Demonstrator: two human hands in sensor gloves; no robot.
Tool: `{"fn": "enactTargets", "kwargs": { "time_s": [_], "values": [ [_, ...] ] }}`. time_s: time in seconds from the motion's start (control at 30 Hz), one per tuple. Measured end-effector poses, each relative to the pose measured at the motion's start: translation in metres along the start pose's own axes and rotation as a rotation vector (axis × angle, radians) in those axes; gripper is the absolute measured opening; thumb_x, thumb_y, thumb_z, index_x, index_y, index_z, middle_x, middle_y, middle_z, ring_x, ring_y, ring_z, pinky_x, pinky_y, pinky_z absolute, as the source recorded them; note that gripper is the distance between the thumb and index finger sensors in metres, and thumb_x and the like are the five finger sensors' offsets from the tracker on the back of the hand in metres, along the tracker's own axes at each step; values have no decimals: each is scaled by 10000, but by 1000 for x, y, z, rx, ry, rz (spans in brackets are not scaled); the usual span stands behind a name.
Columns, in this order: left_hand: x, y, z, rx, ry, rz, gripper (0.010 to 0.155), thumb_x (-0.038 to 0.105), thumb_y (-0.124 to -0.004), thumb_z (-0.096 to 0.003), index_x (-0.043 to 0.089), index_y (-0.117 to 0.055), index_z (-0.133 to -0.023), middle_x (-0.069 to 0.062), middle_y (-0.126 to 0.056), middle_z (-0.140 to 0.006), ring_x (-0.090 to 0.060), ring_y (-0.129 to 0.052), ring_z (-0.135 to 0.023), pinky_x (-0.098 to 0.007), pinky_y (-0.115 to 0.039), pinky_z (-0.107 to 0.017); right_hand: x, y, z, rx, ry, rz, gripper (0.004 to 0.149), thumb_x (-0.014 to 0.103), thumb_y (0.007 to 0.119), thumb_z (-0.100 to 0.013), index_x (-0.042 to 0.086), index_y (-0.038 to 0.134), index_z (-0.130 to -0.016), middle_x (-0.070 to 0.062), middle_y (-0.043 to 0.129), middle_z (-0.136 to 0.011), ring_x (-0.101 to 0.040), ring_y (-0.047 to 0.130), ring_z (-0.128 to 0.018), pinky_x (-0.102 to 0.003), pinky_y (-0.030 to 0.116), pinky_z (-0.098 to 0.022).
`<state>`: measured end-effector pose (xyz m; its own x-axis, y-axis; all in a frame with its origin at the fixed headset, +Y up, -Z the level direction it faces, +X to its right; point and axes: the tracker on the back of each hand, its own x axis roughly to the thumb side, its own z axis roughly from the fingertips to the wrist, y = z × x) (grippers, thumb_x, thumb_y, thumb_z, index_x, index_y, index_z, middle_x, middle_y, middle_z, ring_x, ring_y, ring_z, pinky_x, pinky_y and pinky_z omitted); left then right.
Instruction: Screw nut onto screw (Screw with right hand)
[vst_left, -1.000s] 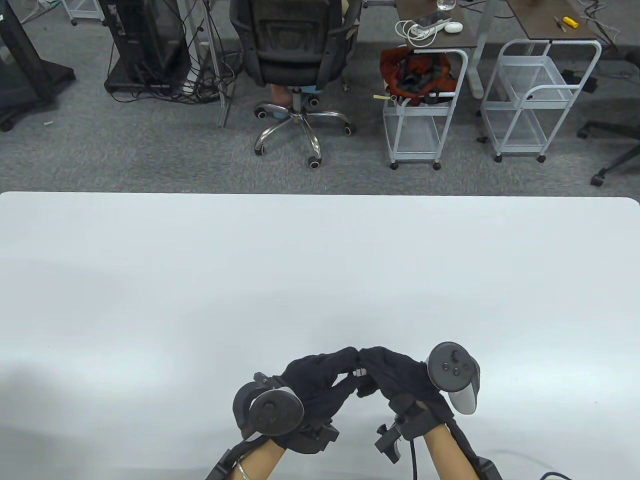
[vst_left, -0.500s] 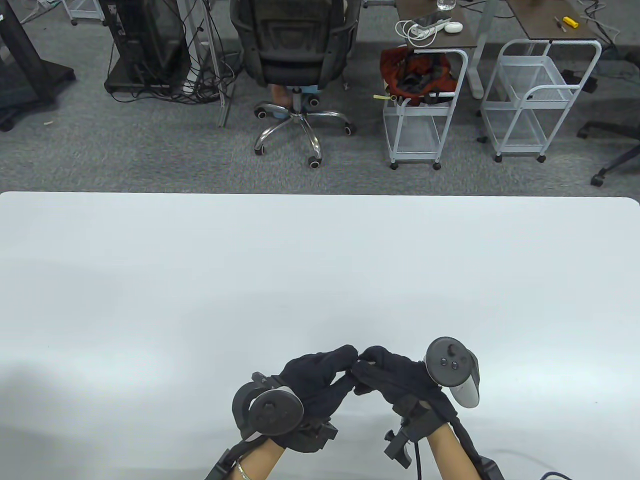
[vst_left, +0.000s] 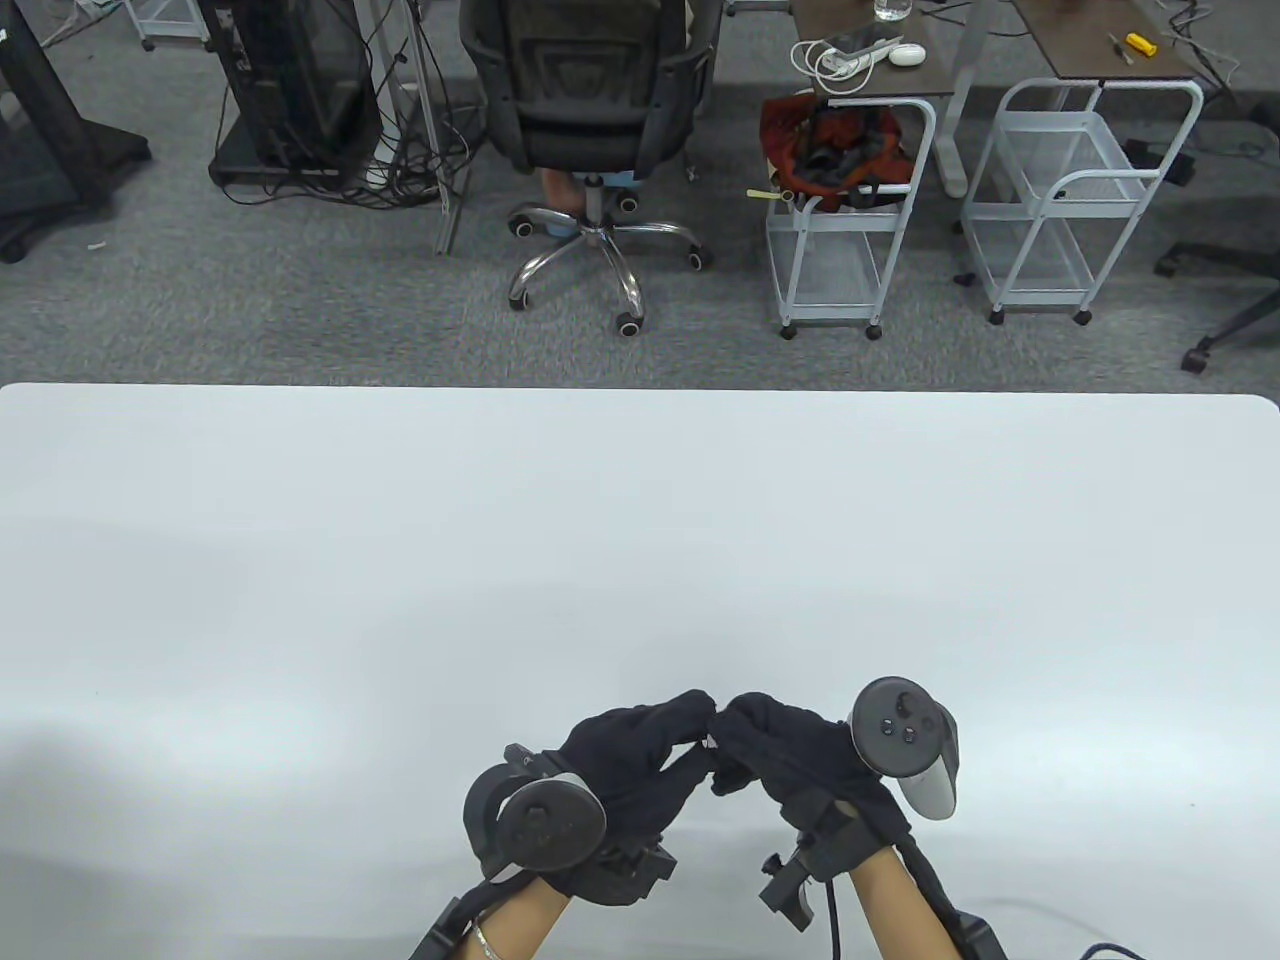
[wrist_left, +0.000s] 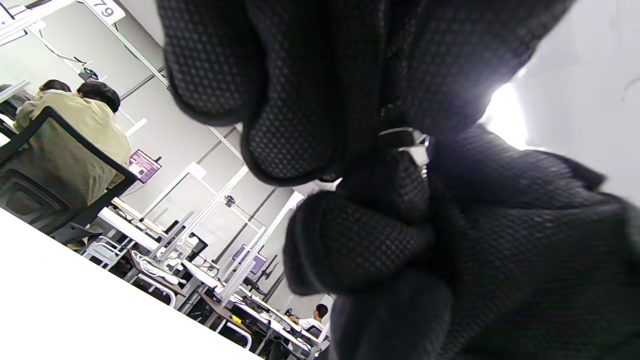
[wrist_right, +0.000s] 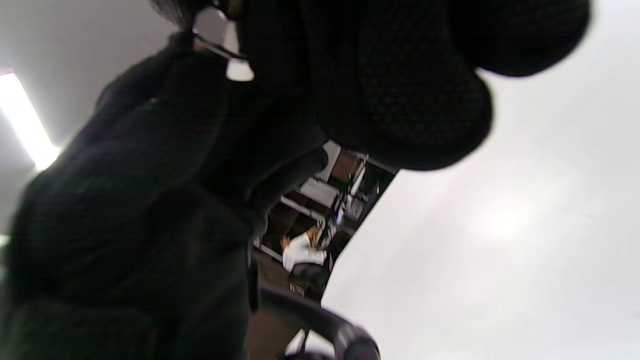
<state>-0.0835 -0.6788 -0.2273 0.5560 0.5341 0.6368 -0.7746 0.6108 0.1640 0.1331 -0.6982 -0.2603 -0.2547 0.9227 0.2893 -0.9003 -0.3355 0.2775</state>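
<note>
Both black-gloved hands meet fingertip to fingertip low over the white table (vst_left: 640, 520), near its front edge. My left hand (vst_left: 700, 722) and my right hand (vst_left: 728, 738) pinch one small silver metal piece between them. In the table view the fingers hide it almost fully. In the left wrist view a silver hex-edged part, the nut (wrist_left: 406, 142), shows between the fingertips (wrist_left: 295, 145) of my left hand and the right glove below. The screw is hidden inside the fingers. The right wrist view shows only dark glove (wrist_right: 380, 100) and a small bright bit.
An office chair (vst_left: 585, 110), two white wire carts (vst_left: 850, 250) and desks stand on the grey carpet beyond the table's far edge. A cable (vst_left: 1100, 948) lies at the table's front right corner.
My right hand has turned slightly at the wrist and its fingers have shifted on the piece. My left hand has stayed still. The hands remain joined.
</note>
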Motion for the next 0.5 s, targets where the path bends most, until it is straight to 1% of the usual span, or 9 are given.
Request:
{"fn": "enactTargets", "kwargs": {
  "time_s": [0.07, 0.13, 0.2, 0.27, 0.3, 0.33, 0.4, 0.47, 0.5],
  "values": [
    [1, 0, 0, 0, -12, -15, 445, 443, -850, -425, 220, -886, -808, 69, -1075, -698, -104, -1090, -562, -328, -887, -503, -1, 0, 1, -11, 9, 9, 472, 420, 586, -616, 33, 856, -602, -190, 1003, -514, -256, 1042, -283, -466, 809, -297],
    [1, 0, 0, -4, -13, -20, 445, 447, -850, -424, 227, -886, -809, 75, -1075, -700, -99, -1090, -565, -325, -888, -505, 0, 0, 1, -23, 13, 34, 478, 413, 569, -619, 36, 860, -596, -190, 1006, -510, -258, 1043, -280, -467, 810, -294],
    [-1, 0, 0, -6, 1, -6, 445, 448, -849, -424, 232, -886, -811, 73, -1073, -706, -103, -1090, -570, -327, -886, -508, 1, -1, 1, 10, 3, 31, 485, 424, 582, -615, 18, 846, -641, -219, 989, -564, -287, 1040, -330, -485, 801, -320],
    [-2, 1, -1, 0, 9, -7, 446, 445, -849, -425, 231, -883, -815, 72, -1070, -713, -107, -1088, -575, -329, -885, -510, 2, -2, -1, 144, 3, -21, 523, 455, 676, -593, -32, 788, -749, -289, 927, -682, -345, 1017, -447, -524, 773, -380],
    [-2, 1, -1, 0, 7, -8, 446, 444, -848, -425, 235, -880, -817, 71, -1069, -715, -103, -1087, -577, -329, -885, -511, 2, -2, -1, 193, 16, -19, 525, 444, 693, -593, -39, 741, -794, -304, 884, -737, -359, 993, -506, -535, 753, -414],
    [-1, 1, 0, 0, -2, -8, 444, 439, -852, -423, 233, -882, -816, 71, -1069, -715, -108, -1086, -579, -331, -883, -514, 2, -2, -1, 206, 15, 1, 503, 435, 680, -602, -24, 721, -805, -288, 871, -755, -345, 986, -524, -527, 750, -428],
    [1, 2, 0, 10, -18, -35, 450, 434, -850, -425, 224, -876, -823, 70, -1067, -717, -102, -1087, -583, -329, -885, -518, 3, -1, -1, 95, -20, 27, 487, 444, 678, -591, -10, 780, -736, -251, 936, -666, -308, 1021, -434, -502, 781, -377],
    [2, 2, 0, 16, -33, -16, 448, 442, -852, -426, 232, -874, -821, 85, -1065, -719, -87, -1087, -589, -319, -888, -526, 4, 0, 2, -5, -7, 27, 478, 444, 606, -612, 22, 829, -651, -207, 980, -573, -271, 1036, -338, -476, 800, -328],
    [3, 2, 0, 19, -20, 1, 450, 435, -854, -427, 219, -873, -822, 73, -1064, -719, -100, -1085, -591, -329, -883, -530, 4, 1, 2, -43, -26, 21, 478, 441, 602, -611, 31, 848, -616, -196, 997, -533, -262, 1041, -300, -470, 807, -305]
  ]
}}
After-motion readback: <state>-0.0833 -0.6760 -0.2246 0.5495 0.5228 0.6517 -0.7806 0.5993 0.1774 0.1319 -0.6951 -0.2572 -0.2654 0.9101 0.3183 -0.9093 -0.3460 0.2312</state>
